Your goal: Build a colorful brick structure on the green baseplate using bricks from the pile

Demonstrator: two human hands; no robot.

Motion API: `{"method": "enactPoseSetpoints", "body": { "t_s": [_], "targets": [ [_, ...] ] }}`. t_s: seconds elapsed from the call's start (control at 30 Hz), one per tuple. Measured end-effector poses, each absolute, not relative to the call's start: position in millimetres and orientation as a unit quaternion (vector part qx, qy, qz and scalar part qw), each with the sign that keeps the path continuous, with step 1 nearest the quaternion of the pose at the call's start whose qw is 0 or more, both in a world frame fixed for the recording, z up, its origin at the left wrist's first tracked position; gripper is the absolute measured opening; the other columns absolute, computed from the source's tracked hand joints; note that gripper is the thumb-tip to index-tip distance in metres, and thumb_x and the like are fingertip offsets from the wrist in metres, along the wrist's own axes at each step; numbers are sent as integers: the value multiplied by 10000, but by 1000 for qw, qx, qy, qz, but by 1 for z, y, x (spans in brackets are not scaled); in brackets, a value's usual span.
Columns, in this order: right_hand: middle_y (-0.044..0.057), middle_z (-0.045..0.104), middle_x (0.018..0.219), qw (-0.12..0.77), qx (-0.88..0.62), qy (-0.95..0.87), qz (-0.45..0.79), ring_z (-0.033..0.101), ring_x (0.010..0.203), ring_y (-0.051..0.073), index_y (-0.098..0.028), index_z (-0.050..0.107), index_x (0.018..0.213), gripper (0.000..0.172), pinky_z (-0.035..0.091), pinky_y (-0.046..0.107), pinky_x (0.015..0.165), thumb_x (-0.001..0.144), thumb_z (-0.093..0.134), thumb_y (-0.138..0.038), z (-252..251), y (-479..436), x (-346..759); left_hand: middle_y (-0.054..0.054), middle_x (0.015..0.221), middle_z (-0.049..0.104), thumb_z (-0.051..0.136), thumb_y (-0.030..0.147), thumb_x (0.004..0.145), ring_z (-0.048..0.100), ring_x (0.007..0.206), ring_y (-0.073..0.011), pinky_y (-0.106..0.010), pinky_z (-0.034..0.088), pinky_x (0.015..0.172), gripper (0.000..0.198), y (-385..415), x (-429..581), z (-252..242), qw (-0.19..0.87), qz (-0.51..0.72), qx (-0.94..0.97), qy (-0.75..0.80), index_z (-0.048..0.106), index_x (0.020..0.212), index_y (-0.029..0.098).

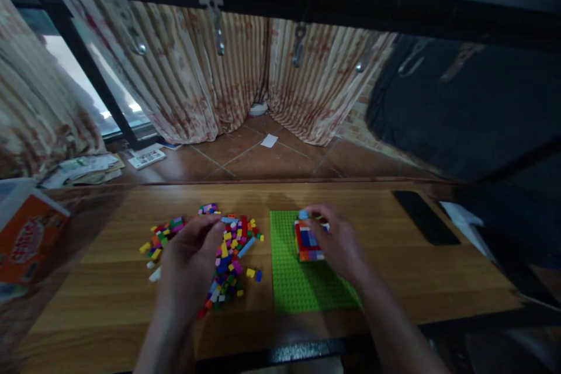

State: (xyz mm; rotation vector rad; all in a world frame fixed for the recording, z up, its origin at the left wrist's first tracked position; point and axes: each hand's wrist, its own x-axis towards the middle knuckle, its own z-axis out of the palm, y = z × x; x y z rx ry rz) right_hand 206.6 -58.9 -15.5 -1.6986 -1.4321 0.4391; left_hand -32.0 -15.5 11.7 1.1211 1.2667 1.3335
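The right hand (335, 236) is nearly closed, thumb and forefinger pinching a small light-blue plastic brick (304, 214) at a boxy multicoloured brick structure (309, 239) on a studded bright-green baseplate (287, 286). The left hand (188, 257) curls beside loose multicoloured plastic bricks (225, 266); its grip is unclear. Below is a wood-grained tabletop (412, 274).

I see striped curtains (205, 82) drooping across the upper middle, a window (81, 82) showing at upper left. Papers (85, 168) lie at left, above an orange box (30, 242); a white slip (269, 140) rests mid-frame on brown tiles (228, 155); a flat black slab (425, 217) lies right.
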Motion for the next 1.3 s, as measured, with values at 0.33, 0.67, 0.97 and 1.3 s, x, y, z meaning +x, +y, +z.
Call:
{"method": "enactPoseSetpoints", "body": {
  "t_s": [0.33, 0.67, 0.97, 1.3],
  "targets": [
    [58, 661, 1002, 359, -692, -606, 158, 614, 986, 199, -210, 639, 917, 114, 455, 367, 918, 870, 535, -214, -37, -60, 250, -126, 1170, 671, 583, 241, 841, 649, 1025, -239, -393, 528, 863, 404, -40, 54, -23, 488, 332, 619, 519, 581, 1240, 179],
    [28, 641, 969, 347, -671, -623, 202, 591, 941, 173, -211, 645, 928, 136, 457, 346, 877, 858, 549, -145, -34, -58, 247, -152, 1344, 594, 509, 214, 881, 611, 1174, -252, -420, 516, 953, 469, -45, 71, -26, 484, 274, 651, 517, 482, 1346, 161],
    [28, 650, 947, 341, -665, -628, 217, 597, 910, 170, -210, 664, 927, 143, 462, 333, 848, 857, 559, -142, -37, -50, 241, -158, 1304, 623, 467, 181, 884, 625, 1169, -246, -418, 490, 997, 526, -46, 74, -29, 464, 250, 675, 516, 417, 1406, 140],
    [26, 672, 918, 303, -645, -656, 247, 609, 880, 169, -214, 685, 942, 189, 454, 312, 822, 869, 533, -131, -27, -46, 245, -144, 1360, 571, 380, 77, 869, 545, 1252, -253, -419, 426, 1086, 566, -47, 83, -28, 328, 204, 779, 493, 434, 1429, 135]
  ]
}}
